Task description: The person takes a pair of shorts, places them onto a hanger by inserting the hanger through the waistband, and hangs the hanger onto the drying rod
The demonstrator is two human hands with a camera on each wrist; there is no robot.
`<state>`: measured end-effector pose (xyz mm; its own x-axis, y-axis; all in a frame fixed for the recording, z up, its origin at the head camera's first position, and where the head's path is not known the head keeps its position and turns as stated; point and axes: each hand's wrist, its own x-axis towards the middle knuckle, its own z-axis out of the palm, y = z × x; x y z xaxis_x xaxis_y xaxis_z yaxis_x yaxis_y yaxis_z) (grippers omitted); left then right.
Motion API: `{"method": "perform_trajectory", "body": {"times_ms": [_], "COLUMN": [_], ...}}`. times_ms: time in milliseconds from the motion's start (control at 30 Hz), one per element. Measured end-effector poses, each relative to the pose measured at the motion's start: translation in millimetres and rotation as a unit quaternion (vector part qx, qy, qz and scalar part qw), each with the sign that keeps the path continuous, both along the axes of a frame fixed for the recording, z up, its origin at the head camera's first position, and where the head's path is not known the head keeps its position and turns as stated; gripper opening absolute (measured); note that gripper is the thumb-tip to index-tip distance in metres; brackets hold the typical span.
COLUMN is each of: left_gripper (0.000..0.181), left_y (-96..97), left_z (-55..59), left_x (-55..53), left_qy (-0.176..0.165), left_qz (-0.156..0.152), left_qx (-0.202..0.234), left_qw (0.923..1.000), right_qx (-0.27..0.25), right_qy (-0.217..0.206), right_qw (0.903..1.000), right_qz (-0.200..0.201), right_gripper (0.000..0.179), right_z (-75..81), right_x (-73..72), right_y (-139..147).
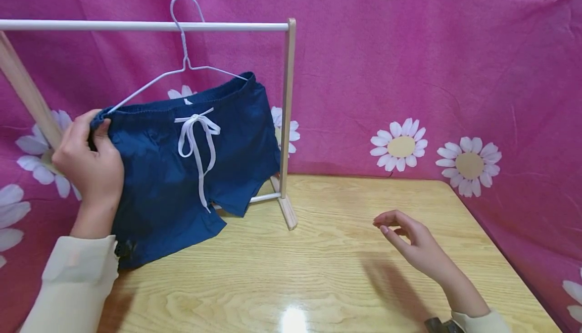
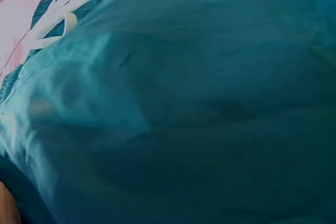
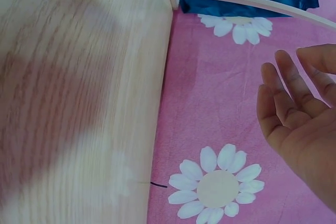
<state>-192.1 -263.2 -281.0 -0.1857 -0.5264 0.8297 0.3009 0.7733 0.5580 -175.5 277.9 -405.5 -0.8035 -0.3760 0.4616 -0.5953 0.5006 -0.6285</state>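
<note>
Navy shorts [image 1: 154,171] with a white drawstring bow [image 1: 195,118] hang from a white wire hanger [image 1: 185,65], whose hook sits over the rack's top rail. Both ends of the hanger reach into the waistband. My left hand [image 1: 93,156] pinches the waistband's left corner at the hanger's end, thumb in front. In the left wrist view the shorts' fabric [image 2: 184,103] fills nearly everything, and only a sliver of the hand shows at the lower left. Over the table's right side my right hand [image 1: 411,239] hovers with loosely bent fingers, holding nothing; the right wrist view shows its palm [image 3: 310,135].
The clothes rack has a white top rail [image 1: 241,27] and wooden posts, with the right post [image 1: 287,110] standing on a wooden foot [image 1: 288,212]. Beneath is a light wood table [image 1: 309,262]. A pink cloth [image 1: 354,70] with white daisies covers the wall behind and beside it.
</note>
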Motion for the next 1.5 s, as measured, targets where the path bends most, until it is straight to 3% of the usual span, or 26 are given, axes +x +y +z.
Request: {"method": "perform_trajectory", "body": {"times_ms": [333, 600, 833, 1067, 1500], "left_gripper": [0.032, 0.029, 0.026, 0.030, 0.045], "left_y": [-0.3, 9.9, 20.0, 14.9, 15.1], "left_z": [-1.7, -12.1, -17.9, -26.2, -33.4], "left_x": [-3.8, 2.2, -1.2, -3.7, 9.9], "left_qy": [-0.012, 0.011, -0.013, -0.045, -0.078], "left_qz": [0.000, -0.013, -0.043, -0.073, -0.091], "left_qx": [0.001, -0.064, -0.046, -0.030, -0.040], "left_qw": [0.9999, 0.9978, 0.9979, 0.9958, 0.9920], "right_qx": [-0.006, -0.004, 0.004, 0.006, 0.009], "right_qy": [-0.003, 0.001, -0.004, -0.014, -0.030], "right_qw": [0.9999, 1.0000, 1.0000, 0.9998, 0.9995], "right_qz": [0.008, 0.008, 0.004, 0.009, 0.010], "right_gripper": [0.019, 0.018, 0.017, 0.017, 0.015], "right_z": [-5.2, -8.7, -11.2, -13.8, -20.0], "right_x": [1.2, 2.2, 2.9, 3.4, 4.9], "right_y": [2.3, 3.7, 4.2, 5.6, 7.5]}}
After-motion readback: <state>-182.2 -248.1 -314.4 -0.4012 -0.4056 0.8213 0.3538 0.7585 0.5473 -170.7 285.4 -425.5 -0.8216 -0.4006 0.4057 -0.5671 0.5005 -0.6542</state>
